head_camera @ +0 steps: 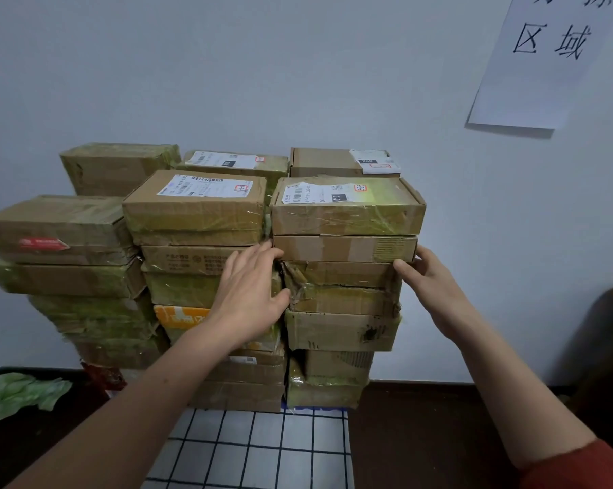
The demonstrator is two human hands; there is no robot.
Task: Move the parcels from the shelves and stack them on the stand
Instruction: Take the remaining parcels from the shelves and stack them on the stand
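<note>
The flat parcel (343, 248) is found second from the top in the right front column on the cloth-covered stand (262, 450). It lies under the top parcel (347, 206) and on a crushed parcel (340, 287), and it is touched at both ends. The left hand (252, 287) is laid with straight fingers against its left end, at the narrow gap to the middle column, so nothing is enclosed there. The right hand (435, 287) is closed round its right end. The thumb is seen in front, just under the lower edge, and the fingers are hidden behind the corner.

The step in hand seems to be the squaring of this column. It would be done well if both ends are pressed equally, so that the flat parcel is not turned under its load. The top parcel overhangs a little on the right and should be watched. The crushed parcel beneath looks soft and may give way, so the push should be kept level, not downward.

Three columns are counted in front, and three more top parcels behind them against the wall (298, 82), six tops together. In the right front column about six parcels can be told, but the lowest ones are not clearly separated. One paper sheet (545, 61) is fixed on the wall. No shelves are in view.
</note>
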